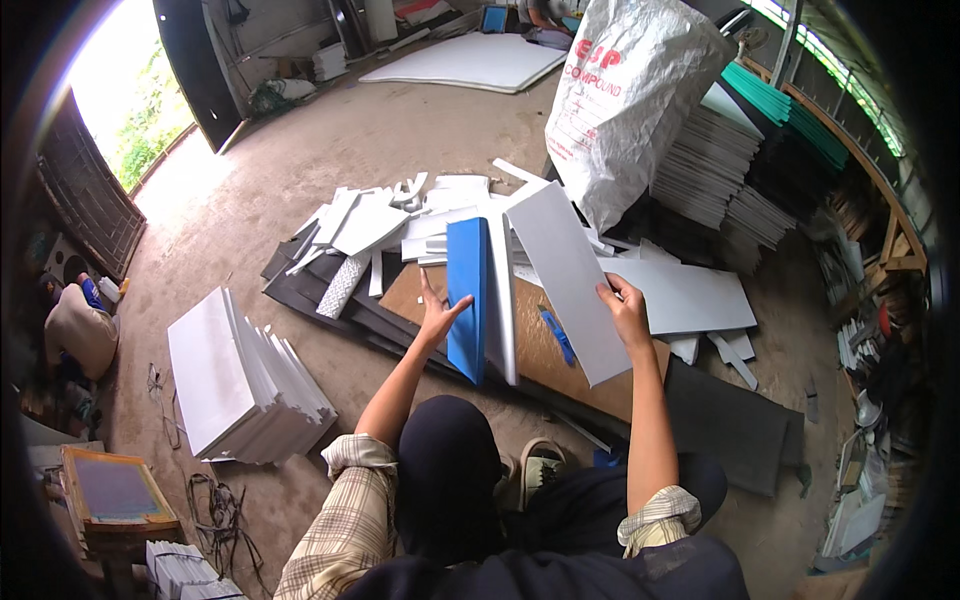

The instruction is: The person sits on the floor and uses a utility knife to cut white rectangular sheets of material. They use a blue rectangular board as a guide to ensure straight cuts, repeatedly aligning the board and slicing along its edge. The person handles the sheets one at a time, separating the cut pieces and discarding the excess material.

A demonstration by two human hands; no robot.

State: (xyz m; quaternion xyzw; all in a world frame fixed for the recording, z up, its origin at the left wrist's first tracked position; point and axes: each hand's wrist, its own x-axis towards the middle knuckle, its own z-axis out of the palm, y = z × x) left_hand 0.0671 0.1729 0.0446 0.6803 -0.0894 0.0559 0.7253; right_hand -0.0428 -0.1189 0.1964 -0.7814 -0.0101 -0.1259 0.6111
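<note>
My left hand [441, 312] is at a narrow blue board [466, 345] that stands tilted. Its thumb presses on the blue face, the index finger points up beside the left edge, and the other fingers are partly hidden. Directly right of the blue board is a thin white strip [503, 300]. My right hand [627, 312] grips the right edge of a long white foam-like sheet [565, 280], with the thumb on its face. Under the sheets lies a brown board [600, 388]. On it, between the two hands, rests a blue tool [557, 335] resembling a utility knife.
White offcuts [370, 222] are heaped beyond my hands. A stack of white sheets [215, 370] stands left, a large white sack [630, 110] behind right. Black sheets [735, 425] lie on the floor. Another person [82, 325] sits far left; someone else [545, 15] is at the back.
</note>
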